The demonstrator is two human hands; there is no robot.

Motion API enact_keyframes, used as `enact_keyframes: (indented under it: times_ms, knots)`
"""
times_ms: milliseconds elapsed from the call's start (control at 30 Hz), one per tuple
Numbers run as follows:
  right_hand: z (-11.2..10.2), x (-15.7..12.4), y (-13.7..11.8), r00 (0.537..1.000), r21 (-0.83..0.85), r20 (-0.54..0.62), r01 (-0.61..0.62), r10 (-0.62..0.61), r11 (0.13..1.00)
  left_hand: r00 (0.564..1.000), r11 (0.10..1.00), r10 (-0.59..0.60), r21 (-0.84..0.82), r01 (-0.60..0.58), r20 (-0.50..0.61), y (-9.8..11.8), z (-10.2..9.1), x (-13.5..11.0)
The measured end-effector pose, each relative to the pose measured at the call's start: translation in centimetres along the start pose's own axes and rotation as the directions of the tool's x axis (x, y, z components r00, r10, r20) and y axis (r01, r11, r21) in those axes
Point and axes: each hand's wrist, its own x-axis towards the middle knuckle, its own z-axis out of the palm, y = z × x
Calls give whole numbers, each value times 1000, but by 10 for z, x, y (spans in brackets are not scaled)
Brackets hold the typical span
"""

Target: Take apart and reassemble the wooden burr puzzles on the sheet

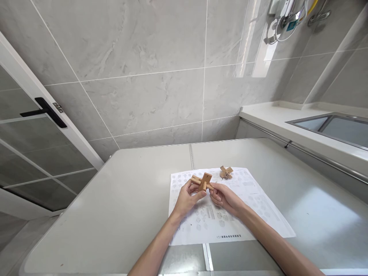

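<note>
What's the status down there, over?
Left hand and right hand: both gripping crossed wooden blocks. Second wooden cluster: on printed sheet, apart from hands. Nothing seen in the way.

One head-worn camera, above the near edge of the white folding table (126, 199), faces forward and down toward the grey tiled wall (149, 103) beyond the far edge. Left hand (185, 198) and right hand (225, 196) fall at close range, roughly midway between the side edges. Coverage is wide: glazed door (43, 153) past the left edge, sink (323, 125) past the right.
</note>
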Motion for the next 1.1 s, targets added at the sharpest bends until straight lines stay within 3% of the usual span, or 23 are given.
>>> enact_keyframes:
  times_ms: [700, 1100]
  knots:
    - [-2, 1, 1, 1000, 14, 18, -20, 19, 1000, 998, 992, -67, -110, 66, 0, 3, 4, -3]
    - [-9, 5, 6, 991, 137, 106, -92, 78, 986, 995, 977, -92, -199, 83, -40, -4, 3, 1]
